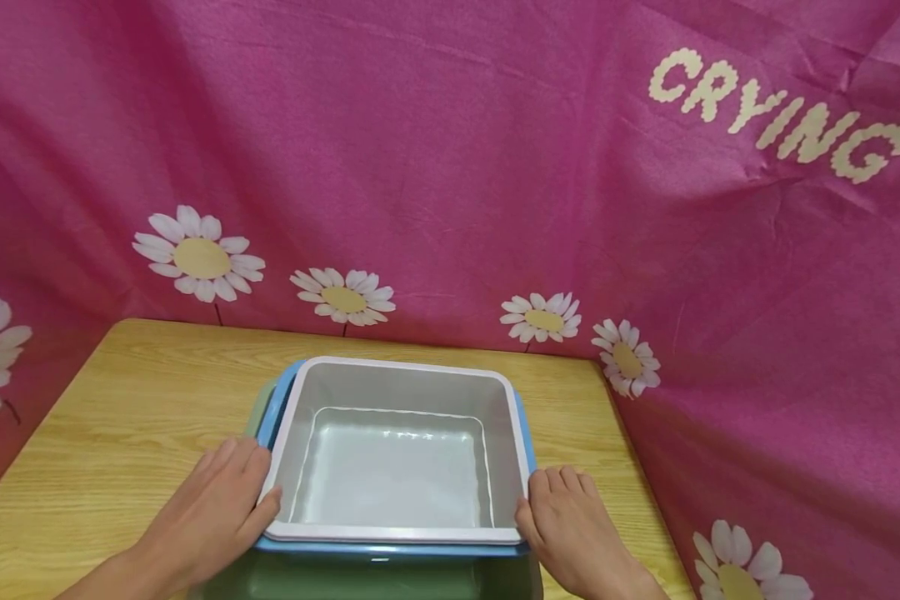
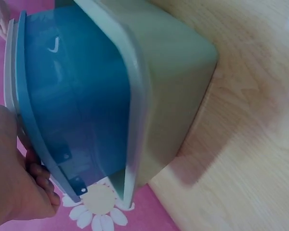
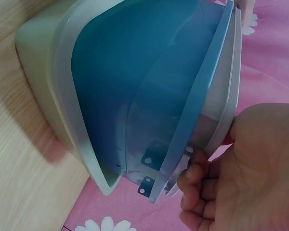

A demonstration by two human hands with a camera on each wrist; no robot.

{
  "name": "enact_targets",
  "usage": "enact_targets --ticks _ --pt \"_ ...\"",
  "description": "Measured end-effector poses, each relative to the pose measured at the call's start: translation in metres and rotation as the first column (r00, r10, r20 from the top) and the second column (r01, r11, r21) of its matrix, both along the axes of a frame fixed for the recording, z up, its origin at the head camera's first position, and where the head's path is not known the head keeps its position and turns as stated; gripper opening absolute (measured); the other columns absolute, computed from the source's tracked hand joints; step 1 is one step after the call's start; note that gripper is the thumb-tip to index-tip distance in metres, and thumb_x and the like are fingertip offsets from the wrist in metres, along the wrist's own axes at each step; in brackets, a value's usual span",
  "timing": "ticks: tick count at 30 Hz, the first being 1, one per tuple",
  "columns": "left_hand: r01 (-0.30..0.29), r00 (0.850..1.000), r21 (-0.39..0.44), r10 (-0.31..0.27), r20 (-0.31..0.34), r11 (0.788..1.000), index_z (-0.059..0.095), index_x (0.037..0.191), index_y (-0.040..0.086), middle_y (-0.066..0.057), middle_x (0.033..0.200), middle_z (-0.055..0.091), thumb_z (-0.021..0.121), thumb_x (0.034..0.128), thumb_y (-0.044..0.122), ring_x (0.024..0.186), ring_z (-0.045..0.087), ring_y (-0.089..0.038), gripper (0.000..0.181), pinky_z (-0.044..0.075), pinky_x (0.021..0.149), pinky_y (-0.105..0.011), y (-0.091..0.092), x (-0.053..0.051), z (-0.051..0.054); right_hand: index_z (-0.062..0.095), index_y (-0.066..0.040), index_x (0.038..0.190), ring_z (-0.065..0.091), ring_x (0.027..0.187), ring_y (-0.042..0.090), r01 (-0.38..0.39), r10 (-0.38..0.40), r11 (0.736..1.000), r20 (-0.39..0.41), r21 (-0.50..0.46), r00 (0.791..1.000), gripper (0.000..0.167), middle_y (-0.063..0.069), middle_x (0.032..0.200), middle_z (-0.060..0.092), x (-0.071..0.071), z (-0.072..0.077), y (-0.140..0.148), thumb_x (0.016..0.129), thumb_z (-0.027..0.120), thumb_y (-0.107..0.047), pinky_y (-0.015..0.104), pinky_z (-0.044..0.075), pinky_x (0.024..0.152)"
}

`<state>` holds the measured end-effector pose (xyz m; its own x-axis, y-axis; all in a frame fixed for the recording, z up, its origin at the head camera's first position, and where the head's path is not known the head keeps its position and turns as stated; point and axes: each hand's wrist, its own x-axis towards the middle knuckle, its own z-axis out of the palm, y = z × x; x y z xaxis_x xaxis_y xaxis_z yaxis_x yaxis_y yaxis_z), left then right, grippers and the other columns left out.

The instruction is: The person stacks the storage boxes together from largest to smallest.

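Observation:
A light grey plastic bin (image 1: 397, 454) sits nested in a blue bin (image 2: 82, 96). Both are raised partly out of a green bin (image 2: 173, 72), which stands on the table. My left hand (image 1: 217, 508) grips the left rims, thumb on the grey edge and fingers curled under the blue rim in the left wrist view. On the opposite side my right hand (image 1: 573, 525) grips the rims, with curled fingers (image 3: 195, 180) by the blue edge. In the right wrist view a gap shows between the grey and blue rims. The grey bin's inside holds nothing visible.
The wood-grain table (image 1: 157, 375) extends behind and to both sides of the bins. A pink cloth (image 1: 420, 167) with printed daisies and lettering hangs along the table's back and sides.

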<state>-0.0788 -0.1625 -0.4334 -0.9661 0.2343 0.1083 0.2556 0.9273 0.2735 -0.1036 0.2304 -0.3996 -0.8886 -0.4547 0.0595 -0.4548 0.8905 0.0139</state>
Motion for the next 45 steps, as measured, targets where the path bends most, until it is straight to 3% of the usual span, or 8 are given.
enact_targets --ticks 8,22,30,33,37,40,45 --pt "0.025 0.998 -0.002 -0.025 -0.065 1.000 0.051 0.091 0.013 0.004 0.082 0.038 0.065 0.0908 0.030 0.076 0.033 -0.014 0.022 0.032 0.068 -0.033 -0.001 0.002 -0.005 0.043 -0.013 0.079 0.043 0.076 0.022 -0.050 0.048 0.998 -0.075 -0.029 0.996 0.021 -0.002 0.070 0.035 0.002 -0.004 0.000 0.094 0.055 -0.019 0.040 0.036 0.077" --pt "0.041 0.991 -0.039 -0.045 -0.124 0.998 0.049 0.087 0.015 0.005 0.078 0.035 0.065 0.0889 0.029 0.073 0.031 -0.013 0.022 0.029 0.066 -0.032 -0.002 0.002 -0.008 0.044 -0.013 0.078 0.041 0.073 0.021 -0.089 0.092 0.996 -0.128 0.030 0.987 0.021 -0.002 0.068 0.035 0.001 -0.007 0.002 0.093 0.055 -0.022 0.039 0.035 0.073" --pt "0.046 0.989 -0.055 -0.053 -0.139 0.997 0.050 0.088 0.016 0.005 0.079 0.034 0.065 0.0887 0.031 0.073 0.031 -0.014 0.022 0.029 0.066 -0.033 -0.003 0.002 -0.009 0.046 -0.012 0.079 0.043 0.073 0.022 -0.081 0.087 0.994 -0.099 0.071 0.991 0.021 -0.001 0.068 0.038 -0.001 -0.005 0.001 0.095 0.054 -0.023 0.039 0.036 0.072" --pt "0.055 0.982 -0.051 -0.063 -0.177 0.997 0.049 0.087 0.016 0.005 0.078 0.033 0.064 0.0881 0.030 0.073 0.031 -0.014 0.021 0.029 0.066 -0.032 -0.003 0.002 -0.011 0.046 -0.011 0.079 0.044 0.074 0.023 -0.075 0.082 0.994 -0.094 0.080 0.992 0.022 0.000 0.067 0.039 -0.001 -0.005 0.001 0.095 0.054 -0.024 0.039 0.036 0.073" --pt "0.081 0.956 -0.037 -0.088 -0.278 0.996 0.046 0.084 0.016 0.006 0.078 0.031 0.063 0.0860 0.029 0.071 0.030 -0.013 0.021 0.028 0.064 -0.031 -0.003 0.003 -0.014 0.046 -0.011 0.078 0.044 0.073 0.023 -0.080 0.090 0.993 -0.119 0.086 0.989 0.023 0.001 0.067 0.040 -0.001 -0.007 0.001 0.094 0.056 -0.024 0.040 0.036 0.072" --pt "0.093 0.938 -0.029 -0.098 -0.333 0.995 0.045 0.082 0.016 0.006 0.077 0.031 0.061 0.0847 0.028 0.071 0.029 -0.013 0.021 0.029 0.063 -0.031 -0.004 0.003 -0.017 0.044 -0.010 0.075 0.045 0.070 0.024 -0.111 0.123 0.991 -0.192 0.069 0.974 0.023 0.001 0.065 0.039 -0.001 -0.010 0.001 0.091 0.056 -0.023 0.039 0.035 0.069" --pt "0.068 0.959 -0.039 -0.076 -0.274 0.997 0.047 0.083 0.015 0.005 0.078 0.034 0.062 0.0863 0.029 0.072 0.032 -0.014 0.021 0.030 0.064 -0.032 -0.004 0.004 -0.016 0.041 -0.011 0.071 0.044 0.066 0.025 -0.172 0.173 0.985 -0.321 0.031 0.931 0.023 0.002 0.063 0.036 -0.002 -0.015 0.001 0.086 0.055 -0.021 0.038 0.033 0.064"
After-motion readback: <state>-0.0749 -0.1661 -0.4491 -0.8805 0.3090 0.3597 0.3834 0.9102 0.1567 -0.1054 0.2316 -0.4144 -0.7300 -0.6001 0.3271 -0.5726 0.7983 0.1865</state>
